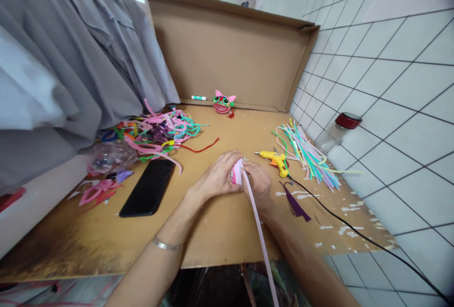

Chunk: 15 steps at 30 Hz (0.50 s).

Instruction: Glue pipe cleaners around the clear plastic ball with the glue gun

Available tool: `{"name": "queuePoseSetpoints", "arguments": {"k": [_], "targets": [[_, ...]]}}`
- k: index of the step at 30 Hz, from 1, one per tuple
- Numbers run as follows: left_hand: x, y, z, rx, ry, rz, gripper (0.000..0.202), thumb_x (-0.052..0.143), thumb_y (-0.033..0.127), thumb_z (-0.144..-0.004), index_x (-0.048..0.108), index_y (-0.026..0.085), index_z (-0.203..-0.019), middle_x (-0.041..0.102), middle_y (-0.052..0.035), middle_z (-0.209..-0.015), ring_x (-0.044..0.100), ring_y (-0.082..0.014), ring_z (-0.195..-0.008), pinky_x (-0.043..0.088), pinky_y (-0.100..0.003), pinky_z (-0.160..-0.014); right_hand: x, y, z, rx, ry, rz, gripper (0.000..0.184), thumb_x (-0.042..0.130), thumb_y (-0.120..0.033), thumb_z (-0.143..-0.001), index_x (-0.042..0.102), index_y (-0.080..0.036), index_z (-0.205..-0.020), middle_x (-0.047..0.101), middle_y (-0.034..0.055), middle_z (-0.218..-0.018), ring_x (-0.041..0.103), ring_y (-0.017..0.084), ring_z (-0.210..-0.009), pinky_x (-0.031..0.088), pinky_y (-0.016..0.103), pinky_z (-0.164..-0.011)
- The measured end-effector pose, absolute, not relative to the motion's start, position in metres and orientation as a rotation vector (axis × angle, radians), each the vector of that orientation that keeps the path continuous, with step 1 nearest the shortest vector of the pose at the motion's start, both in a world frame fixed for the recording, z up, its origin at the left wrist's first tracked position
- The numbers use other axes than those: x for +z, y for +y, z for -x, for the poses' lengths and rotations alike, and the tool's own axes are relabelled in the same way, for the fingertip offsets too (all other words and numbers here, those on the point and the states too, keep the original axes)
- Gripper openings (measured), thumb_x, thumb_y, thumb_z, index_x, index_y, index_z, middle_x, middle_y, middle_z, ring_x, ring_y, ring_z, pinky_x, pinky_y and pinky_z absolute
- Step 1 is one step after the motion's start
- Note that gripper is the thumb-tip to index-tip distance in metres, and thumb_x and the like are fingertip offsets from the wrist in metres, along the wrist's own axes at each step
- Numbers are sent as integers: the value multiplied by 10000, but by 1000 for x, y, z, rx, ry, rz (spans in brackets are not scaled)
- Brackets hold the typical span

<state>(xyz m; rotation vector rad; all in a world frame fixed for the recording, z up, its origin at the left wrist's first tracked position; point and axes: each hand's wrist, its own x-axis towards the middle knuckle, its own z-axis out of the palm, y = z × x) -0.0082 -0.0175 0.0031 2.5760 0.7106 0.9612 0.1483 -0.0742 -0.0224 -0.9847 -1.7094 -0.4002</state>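
Over the middle of the board, my left hand point(224, 171) is closed around a small round craft piece wound with pink and pale lilac pipe cleaner point(237, 172). My right hand point(258, 181) is closed against its right side, fingers pinching a long lilac pipe cleaner point(256, 212). That strand runs from the piece down past the board's front edge. Fingers hide much of the piece. To the right of my right hand lie a yellow hot glue gun point(278, 160) and a purple tassel point(296, 204).
Tangled pipe cleaners point(166, 127) lie at left, near a black phone point(148, 188). More pipe cleaners point(312, 155) lie at right, by a red-lidded jar point(336, 132). A finished-looking animal face point(222, 102) and a marker point(198, 98) sit at the back. The glue gun's cord point(347, 224) runs right.
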Motion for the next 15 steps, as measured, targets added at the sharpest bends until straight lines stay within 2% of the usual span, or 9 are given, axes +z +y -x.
{"name": "queuePoseSetpoints", "arguments": {"k": [5,15], "targets": [[5,-19,7,963,716,-2576,678,729,252,-636,493,160,-1265,566,-177,-1314,522,-331,-1269,431,-487,-1094,-23,-75,-148,-357,-1700,1016,161,491,-136,-919,622,-195,-992,730,96,-963,698,198,-927,582,359,-829],[7,-18,6,970,728,-2566,677,742,261,-622,514,190,-1256,584,-156,-1303,538,-334,-1256,445,-490,-1076,-16,-76,-145,-298,-1669,1026,176,472,-157,-930,639,-205,-959,724,84,-954,691,189,-912,578,336,-802]]}}
